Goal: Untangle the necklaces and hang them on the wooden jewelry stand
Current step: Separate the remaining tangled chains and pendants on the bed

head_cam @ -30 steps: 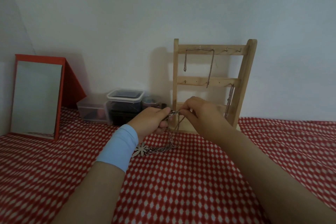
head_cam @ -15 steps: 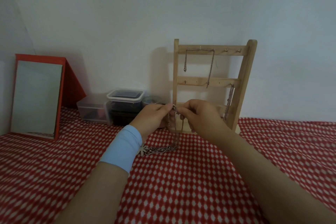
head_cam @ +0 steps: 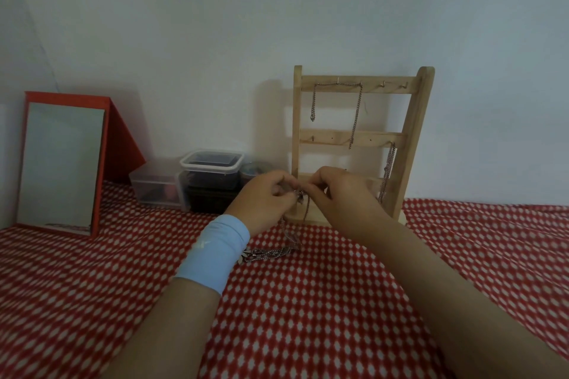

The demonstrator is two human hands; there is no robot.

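Note:
My left hand (head_cam: 264, 198) and my right hand (head_cam: 340, 195) meet fingertip to fingertip just in front of the wooden jewelry stand (head_cam: 411, 132), both pinching a thin silver necklace chain (head_cam: 306, 208). The chain drops from my fingers to a tangled heap of chains with a flower pendant (head_cam: 268, 252) lying on the red-and-white cloth beside my left wrist. One chain (head_cam: 355, 114) hangs from the stand's top bar. Another chain (head_cam: 386, 172) hangs at the right end of the middle bar. A light-blue band wraps my left wrist.
A red-framed mirror (head_cam: 61, 163) leans at the left. Clear plastic boxes (head_cam: 211, 174) and a small round tin (head_cam: 255, 171) stand against the wall left of the stand. The red-and-white cloth (head_cam: 323, 311) covers the surface; a pale wall rises behind.
Both hands stayed together at the chain, lifting slightly then settling. More chain has been pulled up from the heap between the fingertips.

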